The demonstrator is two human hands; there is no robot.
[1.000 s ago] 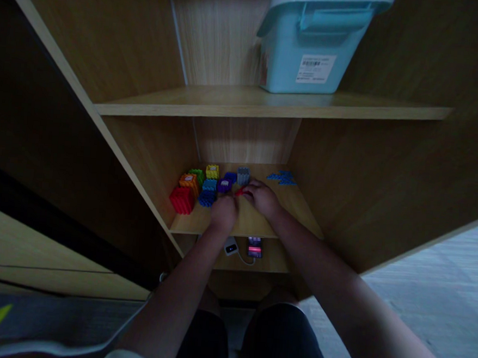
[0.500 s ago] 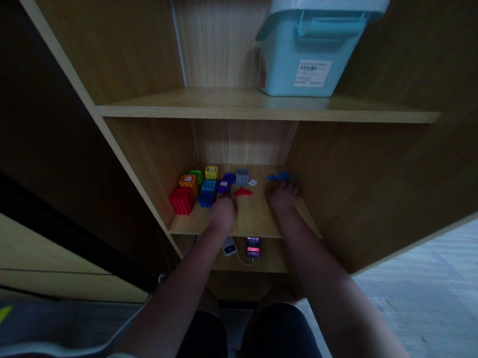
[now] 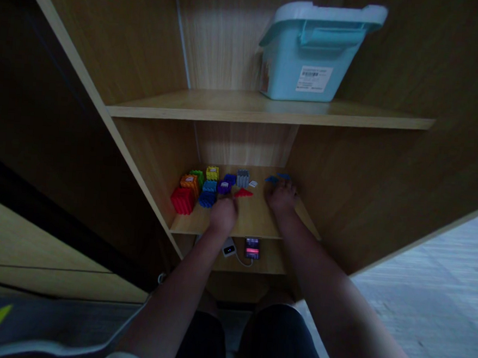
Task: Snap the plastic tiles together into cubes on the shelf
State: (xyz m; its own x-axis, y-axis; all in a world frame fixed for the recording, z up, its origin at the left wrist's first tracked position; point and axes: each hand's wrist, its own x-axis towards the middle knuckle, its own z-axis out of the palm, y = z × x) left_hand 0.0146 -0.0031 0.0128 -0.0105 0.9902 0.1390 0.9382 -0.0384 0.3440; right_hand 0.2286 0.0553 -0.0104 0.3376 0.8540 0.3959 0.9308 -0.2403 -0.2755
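Note:
Both my hands reach into a low wooden shelf point(image 3: 256, 224). My left hand point(image 3: 223, 213) rests closed near the front, just below a purple block point(image 3: 223, 187) and a blue block point(image 3: 207, 198); whatever it holds is hidden. My right hand point(image 3: 281, 197) lies over scattered flat blue pieces point(image 3: 277, 178) at the right, fingers curled down on them. A small red piece point(image 3: 243, 193) lies on the shelf between the hands. Further left stand a red block point(image 3: 182, 200), an orange block point(image 3: 189, 182), a green one point(image 3: 198, 175), a yellow one point(image 3: 212, 173) and a grey one point(image 3: 243, 177).
A light blue lidded bin point(image 3: 308, 58) stands on the shelf above point(image 3: 227, 110). Below the low shelf lie a small white device point(image 3: 229, 249) and a device with a lit red screen point(image 3: 252, 248). The cabinet's side walls close in on the left and right. Grey floor shows at the right.
My right hand left the red piece on the shelf and moved right onto the blue pieces. My left hand stayed where it was.

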